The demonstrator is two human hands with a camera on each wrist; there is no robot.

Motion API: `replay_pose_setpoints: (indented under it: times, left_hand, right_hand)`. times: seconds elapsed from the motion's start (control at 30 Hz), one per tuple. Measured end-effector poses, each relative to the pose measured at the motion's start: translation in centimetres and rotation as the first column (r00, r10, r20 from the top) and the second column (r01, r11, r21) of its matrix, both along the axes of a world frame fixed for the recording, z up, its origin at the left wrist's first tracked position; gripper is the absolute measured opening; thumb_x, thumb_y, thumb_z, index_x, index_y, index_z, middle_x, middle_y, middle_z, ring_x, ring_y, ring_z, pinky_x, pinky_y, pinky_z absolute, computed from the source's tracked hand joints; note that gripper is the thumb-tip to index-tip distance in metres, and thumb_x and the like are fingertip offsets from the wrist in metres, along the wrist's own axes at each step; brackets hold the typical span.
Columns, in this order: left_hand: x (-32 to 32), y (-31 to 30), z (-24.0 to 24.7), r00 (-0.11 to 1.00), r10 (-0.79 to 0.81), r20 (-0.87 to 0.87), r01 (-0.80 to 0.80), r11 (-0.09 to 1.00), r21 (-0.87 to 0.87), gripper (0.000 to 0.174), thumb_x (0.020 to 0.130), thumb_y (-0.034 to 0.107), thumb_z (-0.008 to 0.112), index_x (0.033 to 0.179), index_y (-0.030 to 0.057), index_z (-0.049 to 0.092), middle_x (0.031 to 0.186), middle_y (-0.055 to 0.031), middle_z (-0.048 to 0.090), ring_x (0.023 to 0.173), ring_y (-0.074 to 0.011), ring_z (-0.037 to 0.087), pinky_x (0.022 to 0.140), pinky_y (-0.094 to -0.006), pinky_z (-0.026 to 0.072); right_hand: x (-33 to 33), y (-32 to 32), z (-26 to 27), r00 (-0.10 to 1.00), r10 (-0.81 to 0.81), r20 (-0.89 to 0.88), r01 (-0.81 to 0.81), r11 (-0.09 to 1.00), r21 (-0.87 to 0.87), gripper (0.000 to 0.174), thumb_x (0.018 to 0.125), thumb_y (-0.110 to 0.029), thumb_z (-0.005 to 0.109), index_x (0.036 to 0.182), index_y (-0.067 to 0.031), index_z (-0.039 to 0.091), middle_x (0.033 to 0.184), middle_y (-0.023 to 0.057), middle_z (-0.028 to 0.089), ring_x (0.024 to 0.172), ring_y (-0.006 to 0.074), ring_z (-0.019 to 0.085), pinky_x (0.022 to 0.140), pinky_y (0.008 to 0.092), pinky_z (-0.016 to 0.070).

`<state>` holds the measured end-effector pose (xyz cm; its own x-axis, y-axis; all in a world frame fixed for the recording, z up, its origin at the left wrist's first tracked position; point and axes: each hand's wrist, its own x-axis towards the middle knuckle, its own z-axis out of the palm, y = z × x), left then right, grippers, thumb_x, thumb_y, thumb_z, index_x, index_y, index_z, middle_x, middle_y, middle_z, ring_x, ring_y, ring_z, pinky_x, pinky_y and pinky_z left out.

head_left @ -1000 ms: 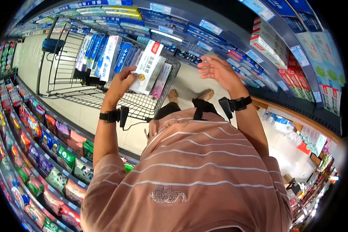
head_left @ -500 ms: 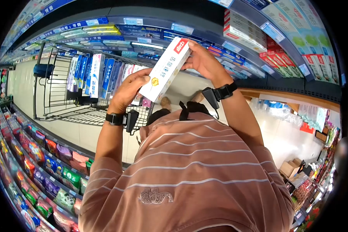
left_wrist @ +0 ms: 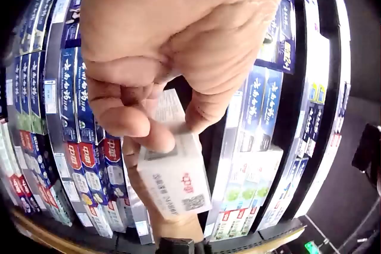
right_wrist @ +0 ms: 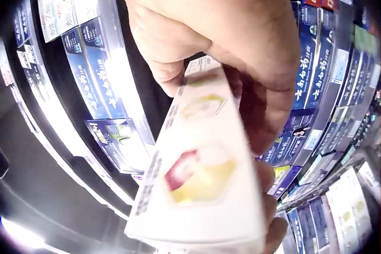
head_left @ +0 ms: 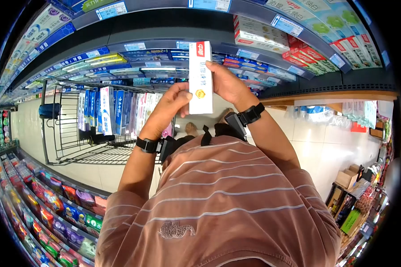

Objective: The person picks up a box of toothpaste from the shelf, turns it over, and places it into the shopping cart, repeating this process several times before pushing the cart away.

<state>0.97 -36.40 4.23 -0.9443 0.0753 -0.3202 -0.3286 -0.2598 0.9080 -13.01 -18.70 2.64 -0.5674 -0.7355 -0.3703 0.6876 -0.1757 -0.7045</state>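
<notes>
A white toothpaste box with a red label at its far end stands out before the person's chest, held in both hands. The left hand grips its lower left side, thumb on the front face. At the upper right edge the right hand holds it, thumb along that edge. The left wrist view shows the box end with a printed code, fingers of the left hand curled around it. In the right wrist view, the box side bears yellow hexagon pictures below the right hand.
A wire shopping cart stands at the left, with several boxes upright in it. Toothpaste shelves run across the front. Lower left, a shelf holds colourful bags. Cardboard boxes stand at the right.
The left hand has lifted the toothpaste box from over the cart and moved it right. The right hand has come to hold it too. The box has turned from slanted to nearly straight.
</notes>
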Motion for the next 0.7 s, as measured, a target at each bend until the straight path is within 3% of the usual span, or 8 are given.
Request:
replay_pose_setpoints:
  times: [0.07,0.17,0.2,0.37,0.4,0.5,0.53,0.7]
  left_hand:
    - [-0.3,0.1,0.7,0.998,-0.066,-0.022,0.064,0.994,-0.092,0.039,0.1,0.031,0.057,0.126,0.0015,0.053,0.093,-0.0037,0.065,0.071,-0.0091,0.061,0.061,-0.0226,0.0472]
    - [-1.4,-1.6,0.2,1.0,-0.006,0.007,0.008,0.986,-0.169,0.041,0.1,0.033,0.057,0.125,0.0011,0.054,0.099,-0.0058,0.067,0.071,-0.0099,0.061,0.061,-0.0228,0.0477]
    - [-1.6,-1.8,1.0,0.994,0.103,-0.026,-0.106,0.964,-0.244,0.047,0.1,0.037,0.057,0.128,0.0001,0.054,0.106,-0.0083,0.068,0.074,-0.0102,0.062,0.062,-0.0224,0.0479]
    - [-3.9,-3.8,2.1,0.965,0.259,-0.035,-0.262,0.953,-0.154,0.063,0.101,0.048,0.05,0.14,-0.0023,0.046,0.116,-0.0162,0.065,0.074,-0.0108,0.057,0.066,-0.0261,0.0468]
    - [-4.2,-3.5,2.6,0.955,0.295,-0.02,-0.295,0.943,-0.153,0.06,0.1,0.046,0.054,0.137,-0.0014,0.049,0.106,-0.012,0.067,0.071,-0.0091,0.055,0.064,-0.0235,0.0453]
    - [-5.1,-4.6,0.7,0.98,0.198,0.008,-0.194,0.969,-0.154,0.054,0.097,0.04,0.061,0.13,-0.0022,0.055,0.093,-0.0072,0.066,0.07,-0.0094,0.057,0.063,-0.0237,0.0462]
    - [-5.0,-4.5,0.4,0.975,0.221,-0.006,-0.221,0.969,-0.113,0.044,0.096,0.035,0.063,0.122,-0.0007,0.06,0.085,-0.0031,0.064,0.069,-0.0086,0.056,0.06,-0.0228,0.0451]
    - [-3.8,-5.9,-1.4,0.888,0.459,0.026,-0.459,0.888,-0.021,0.037,0.096,0.03,0.06,0.117,0.0006,0.063,0.081,-0.0024,0.062,0.063,-0.0086,0.054,0.054,-0.0242,0.0438]
  right_hand:
    - [0.0,0.2,-0.1,0.999,0.015,0.047,-0.012,0.998,-0.063,0.049,0.1,-0.038,0.056,0.135,-0.0031,0.051,0.12,0.0166,0.066,0.109,0.0274,0.067,0.095,0.0408,0.0539]
    - [0.4,0.3,0.1,0.993,0.014,0.117,-0.001,0.994,-0.111,0.049,0.101,-0.034,0.054,0.137,0.0002,0.049,0.118,0.0237,0.065,0.105,0.0312,0.068,0.089,0.0426,0.0588]
    - [0.5,0.4,0.5,0.991,0.035,0.132,-0.021,0.994,-0.107,0.05,0.102,-0.035,0.053,0.137,0.0004,0.048,0.118,0.024,0.065,0.105,0.0312,0.068,0.088,0.044,0.0591]
    - [1.2,-0.1,1.4,0.975,0.186,0.121,-0.181,0.982,-0.049,0.054,0.104,-0.039,0.049,0.139,0.0015,0.046,0.119,0.0252,0.064,0.105,0.0326,0.069,0.084,0.0469,0.0609]
    - [1.4,-0.3,1.7,0.971,0.215,0.103,-0.213,0.977,-0.03,0.054,0.104,-0.04,0.048,0.139,0.0018,0.046,0.119,0.0253,0.064,0.105,0.0328,0.069,0.084,0.0463,0.061]
    - [1.9,-0.7,1.5,0.959,0.277,0.068,-0.277,0.961,-0.013,0.055,0.105,-0.04,0.046,0.138,0.0032,0.045,0.121,0.0255,0.063,0.105,0.0335,0.069,0.084,0.0445,0.0613]
    - [1.8,-0.7,0.8,0.954,0.295,0.062,-0.294,0.956,-0.025,0.055,0.105,-0.04,0.046,0.139,0.0033,0.045,0.121,0.0253,0.063,0.104,0.0336,0.069,0.084,0.0443,0.0613]
    - [1.0,0.8,1.2,0.959,0.279,0.051,-0.279,0.96,-0.012,0.049,0.105,-0.032,0.047,0.14,0.0022,0.045,0.125,0.0209,0.062,0.108,0.0316,0.067,0.085,0.0465,0.0602]
